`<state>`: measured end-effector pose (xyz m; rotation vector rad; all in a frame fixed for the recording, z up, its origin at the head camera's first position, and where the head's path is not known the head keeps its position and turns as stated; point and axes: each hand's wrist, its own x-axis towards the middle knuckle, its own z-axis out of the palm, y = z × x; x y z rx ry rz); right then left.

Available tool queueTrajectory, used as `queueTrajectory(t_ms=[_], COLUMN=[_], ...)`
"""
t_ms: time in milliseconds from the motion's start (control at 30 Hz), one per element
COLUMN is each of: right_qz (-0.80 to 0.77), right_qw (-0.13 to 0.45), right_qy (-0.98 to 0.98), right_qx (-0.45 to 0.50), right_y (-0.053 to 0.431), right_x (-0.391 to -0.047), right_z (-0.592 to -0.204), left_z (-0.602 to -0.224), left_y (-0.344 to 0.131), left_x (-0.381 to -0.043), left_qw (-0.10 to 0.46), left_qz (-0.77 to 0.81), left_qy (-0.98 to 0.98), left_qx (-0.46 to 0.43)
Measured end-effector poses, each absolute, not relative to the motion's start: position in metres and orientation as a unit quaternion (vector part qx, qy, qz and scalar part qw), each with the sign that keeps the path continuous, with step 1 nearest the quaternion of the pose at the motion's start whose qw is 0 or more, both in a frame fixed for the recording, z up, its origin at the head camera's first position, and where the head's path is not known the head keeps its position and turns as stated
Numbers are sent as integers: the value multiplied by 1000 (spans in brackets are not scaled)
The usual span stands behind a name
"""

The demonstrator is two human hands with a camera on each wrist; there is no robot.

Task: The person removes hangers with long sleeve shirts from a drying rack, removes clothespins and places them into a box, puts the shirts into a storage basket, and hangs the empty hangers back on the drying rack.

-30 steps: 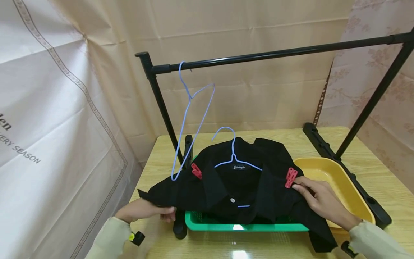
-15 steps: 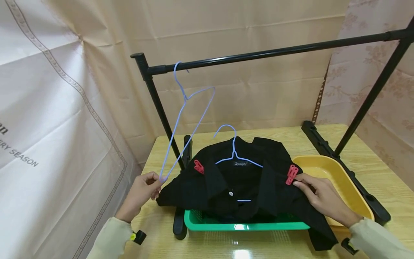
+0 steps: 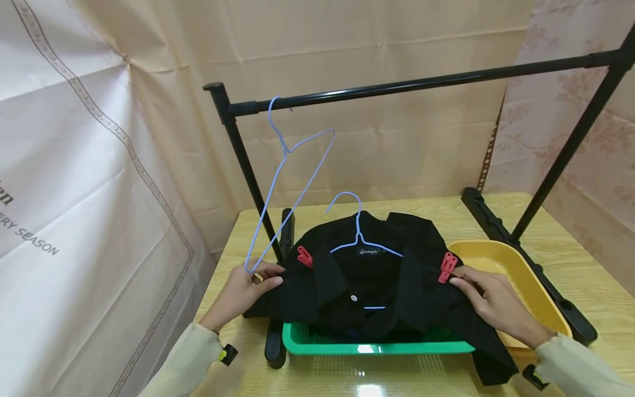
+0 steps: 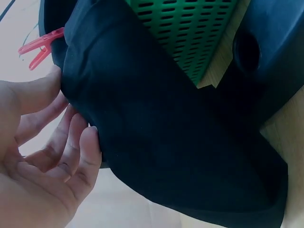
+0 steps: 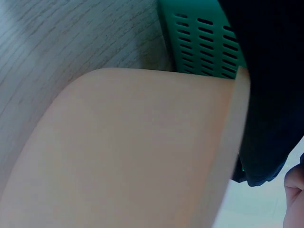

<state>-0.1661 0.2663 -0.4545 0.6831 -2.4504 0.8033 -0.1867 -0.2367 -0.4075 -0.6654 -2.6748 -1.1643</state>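
A black shirt (image 3: 369, 281) lies spread over the green basket (image 3: 377, 348), its collar toward the basket's far side and one sleeve drooping past the basket's near right corner. A blue hanger (image 3: 358, 236) sits inside the collar, hook standing clear of the cloth.

At the basket's left, the person's left hand (image 3: 243, 289) touches the shirt's edge with thumb and fingertips; its grip is narrow, but whether cloth is pinched in it cannot be told. The lower corner of a second hanger (image 3: 286, 151), which hangs from the black rack's bar (image 3: 397, 86) above the basket, overlaps this hand.

At the basket's right, the right hand (image 3: 488, 300) holds the shirt near the shoulder in a close grip of thumb and fingers, right beside a red clip (image 3: 447, 268). The other red clip (image 3: 305, 257) is on the shirt above the basket's left end.

A yellow tray (image 3: 516, 286) stands just right of the basket, on the same wood-grained table (image 3: 307, 380), partly covered by the right hand and sleeve.
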Motion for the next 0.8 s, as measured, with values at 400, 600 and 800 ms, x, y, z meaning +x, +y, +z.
queueTrajectory(t_ms=[400, 600, 800], right_qz=[294, 293, 292], right_qw=[256, 264, 260], right_qy=[-883, -881, -879], right_qx=[260, 262, 273], right_y=[271, 271, 273], right_x=[-168, -170, -172], right_z=[-454, -453, -455], left_z=[-410, -411, -413], left_y=[-234, -237, -242], left_x=[-191, -191, -192], left_qw=[42, 2, -2], left_qz=[-335, -342, -367], left_qy=[-901, -901, -890], left_qx=[-272, -266, -269])
